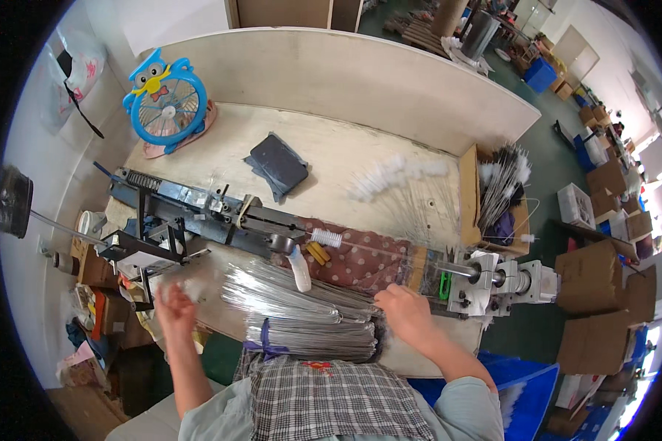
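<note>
My left hand (pixel 175 307) is raised beside the black metal bracket at the table's left, its fingers smeared by motion. My right hand (pixel 404 312) is closed, fingertips pinched together by the right end of the loose metal wires (pixel 301 292); what they hold is too small to make out. A second wire bundle (pixel 316 339), bound with a purple tie, lies nearest my body. Beyond the wires, a white-bristled brush (pixel 325 237) sits in line between the long metal machine (pixel 228 213) and the spindle (pixel 460 270) on the right. A white-wrapped handle (pixel 299 270) slants down from the machine.
Finished white brushes (pixel 397 176) lie fanned at the back right, beside a cardboard box (pixel 469 195) of more brushes. A dark phone-like slab (pixel 278 163) and a blue fan (pixel 168 106) are farther back. A blue bin (pixel 526 386) stands right of my lap.
</note>
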Tool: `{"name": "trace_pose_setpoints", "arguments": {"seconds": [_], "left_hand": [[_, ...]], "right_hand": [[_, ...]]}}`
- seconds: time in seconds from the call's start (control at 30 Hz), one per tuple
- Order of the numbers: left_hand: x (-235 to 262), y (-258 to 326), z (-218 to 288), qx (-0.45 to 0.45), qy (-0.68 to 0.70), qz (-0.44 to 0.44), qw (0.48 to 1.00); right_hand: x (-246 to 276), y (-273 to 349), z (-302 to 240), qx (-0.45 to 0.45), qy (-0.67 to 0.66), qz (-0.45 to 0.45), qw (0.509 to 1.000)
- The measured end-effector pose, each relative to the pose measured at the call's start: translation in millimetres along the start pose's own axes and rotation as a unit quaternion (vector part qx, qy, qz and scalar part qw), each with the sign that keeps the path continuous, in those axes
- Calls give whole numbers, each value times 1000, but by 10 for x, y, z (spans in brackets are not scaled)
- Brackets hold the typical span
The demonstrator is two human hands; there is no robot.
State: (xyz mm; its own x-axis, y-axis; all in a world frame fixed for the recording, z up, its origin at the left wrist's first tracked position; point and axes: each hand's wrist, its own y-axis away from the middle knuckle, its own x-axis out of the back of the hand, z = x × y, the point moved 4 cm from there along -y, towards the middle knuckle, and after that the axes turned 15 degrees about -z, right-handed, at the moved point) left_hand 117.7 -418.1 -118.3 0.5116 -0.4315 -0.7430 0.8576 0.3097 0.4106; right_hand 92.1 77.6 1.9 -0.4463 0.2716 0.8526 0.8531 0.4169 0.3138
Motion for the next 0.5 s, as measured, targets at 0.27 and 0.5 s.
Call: {"name": "trace_pose_setpoints", "arguments": {"seconds": [0.27,0.5], "left_hand": [[455,-158,851,-212,-153,219,940],[391,-186,-275,-116,8,83,990]], "right_hand": [[88,68,52,-61,59,19,996],[47,45,125,-94,-23,-58,994]]}}
